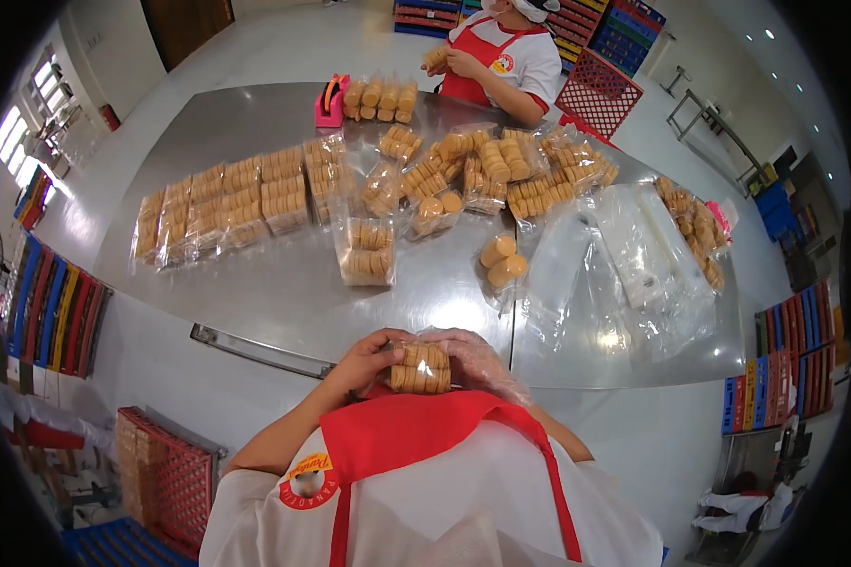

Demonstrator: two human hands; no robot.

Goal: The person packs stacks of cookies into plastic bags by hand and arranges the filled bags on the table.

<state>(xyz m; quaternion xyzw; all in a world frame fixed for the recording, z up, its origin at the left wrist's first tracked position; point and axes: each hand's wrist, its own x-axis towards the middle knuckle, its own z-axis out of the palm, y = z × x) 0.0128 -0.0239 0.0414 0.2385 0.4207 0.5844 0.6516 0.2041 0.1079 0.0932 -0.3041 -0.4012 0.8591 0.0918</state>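
Close to my chest, at the table's front edge, I hold a clear plastic bag of biscuits point(421, 369), with round biscuits stacked in two rows. My left hand point(369, 361) is bare and closed around the bag's left side, thumb on top. On the other side my right hand point(476, 357), in a clear plastic glove, grips the bag's right end; some of its fingers are hidden. Just ahead on the steel table lie a small bag with two stacks of biscuits point(503, 263) and a filled bag point(367, 253).
Filled bags stand in rows point(222, 208) at left, with more in a heap point(482, 165). Flat empty bags point(633, 246) lie at right near loose biscuits point(695, 227). A pink tape dispenser point(331, 102) stands far back. Across the steel table point(284, 293), a co-worker point(506, 57) holds a bag.
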